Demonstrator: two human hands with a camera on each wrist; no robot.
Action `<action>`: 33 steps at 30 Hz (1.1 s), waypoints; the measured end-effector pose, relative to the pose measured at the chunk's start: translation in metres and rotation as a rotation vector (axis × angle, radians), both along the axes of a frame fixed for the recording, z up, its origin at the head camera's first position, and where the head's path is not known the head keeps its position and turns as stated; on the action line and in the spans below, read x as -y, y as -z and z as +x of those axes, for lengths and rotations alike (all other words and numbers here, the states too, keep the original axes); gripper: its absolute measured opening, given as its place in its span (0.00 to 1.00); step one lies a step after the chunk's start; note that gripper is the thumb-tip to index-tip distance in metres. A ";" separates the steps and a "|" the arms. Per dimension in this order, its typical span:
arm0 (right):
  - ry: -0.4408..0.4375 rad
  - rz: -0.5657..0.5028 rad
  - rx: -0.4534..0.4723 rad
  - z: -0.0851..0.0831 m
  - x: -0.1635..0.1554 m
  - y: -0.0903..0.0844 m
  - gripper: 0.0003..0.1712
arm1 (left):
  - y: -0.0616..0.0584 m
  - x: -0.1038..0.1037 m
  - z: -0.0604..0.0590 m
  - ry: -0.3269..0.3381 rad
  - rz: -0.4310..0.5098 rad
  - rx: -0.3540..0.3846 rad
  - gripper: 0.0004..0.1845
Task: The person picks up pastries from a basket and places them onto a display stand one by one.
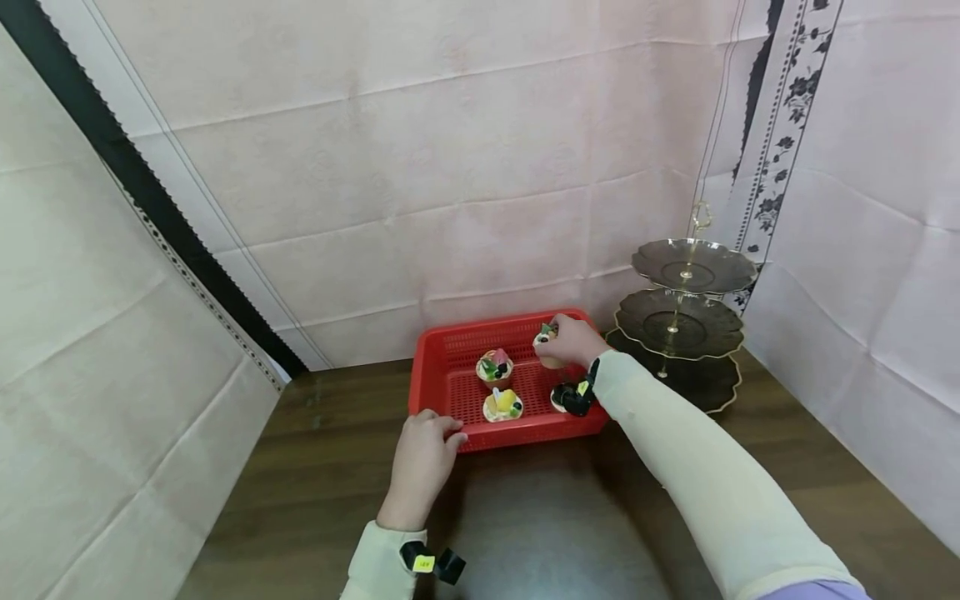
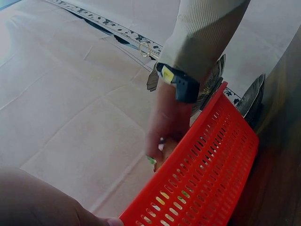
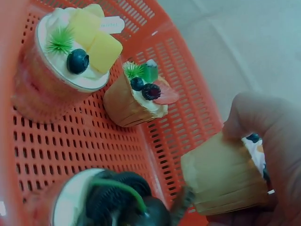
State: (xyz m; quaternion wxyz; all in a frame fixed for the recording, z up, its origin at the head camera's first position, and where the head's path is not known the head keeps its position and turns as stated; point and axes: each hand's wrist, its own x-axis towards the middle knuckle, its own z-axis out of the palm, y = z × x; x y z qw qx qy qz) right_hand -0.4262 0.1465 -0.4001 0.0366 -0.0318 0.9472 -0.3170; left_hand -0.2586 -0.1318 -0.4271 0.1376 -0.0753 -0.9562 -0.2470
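My right hand [image 1: 576, 342] holds a cupcake [image 3: 225, 176] in a brown paper cup, tilted, above the right part of a red plastic basket [image 1: 517, 435]. At the basket's front-left corner, my left hand [image 1: 426, 458] pinches the rim between thumb and fingers. Inside the basket stands another paper-cup cupcake [image 3: 134, 106], topped with berries and a pink slice. Beside it is a clear dessert cup [image 3: 61, 87] with yellow cubes and a blueberry. A second dessert cup [image 3: 70, 202], with dark cookies on top, is partly hidden by my right wrist in the head view.
A three-tier cake stand [image 1: 678, 325] with dark, gold-edged plates stands right of the basket, close to my right forearm. White cloth walls [image 1: 450, 167] enclose the wooden table [image 1: 330, 467] at the back and sides.
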 end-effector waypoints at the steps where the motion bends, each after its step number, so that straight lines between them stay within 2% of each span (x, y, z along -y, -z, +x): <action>1: 0.000 0.002 -0.013 0.002 0.000 -0.002 0.41 | 0.000 0.000 0.000 0.001 -0.002 -0.001 0.13; 11: -0.040 -0.027 -0.123 0.023 -0.014 -0.022 0.40 | 0.002 0.000 -0.003 0.001 -0.006 0.000 0.12; 17: -0.060 0.002 -0.226 0.034 -0.026 -0.035 0.41 | 0.001 0.001 -0.001 0.006 -0.014 -0.010 0.12; 22: -0.065 0.035 -0.289 0.047 -0.037 -0.051 0.37 | 0.001 0.002 0.000 0.007 -0.012 0.000 0.12; 27: -0.056 0.057 -0.331 0.058 -0.048 -0.069 0.38 | 0.001 0.002 -0.002 0.012 -0.008 -0.018 0.13; 33: -0.037 0.080 -0.371 0.073 -0.062 -0.090 0.38 | 0.003 0.003 -0.001 0.014 -0.005 -0.005 0.12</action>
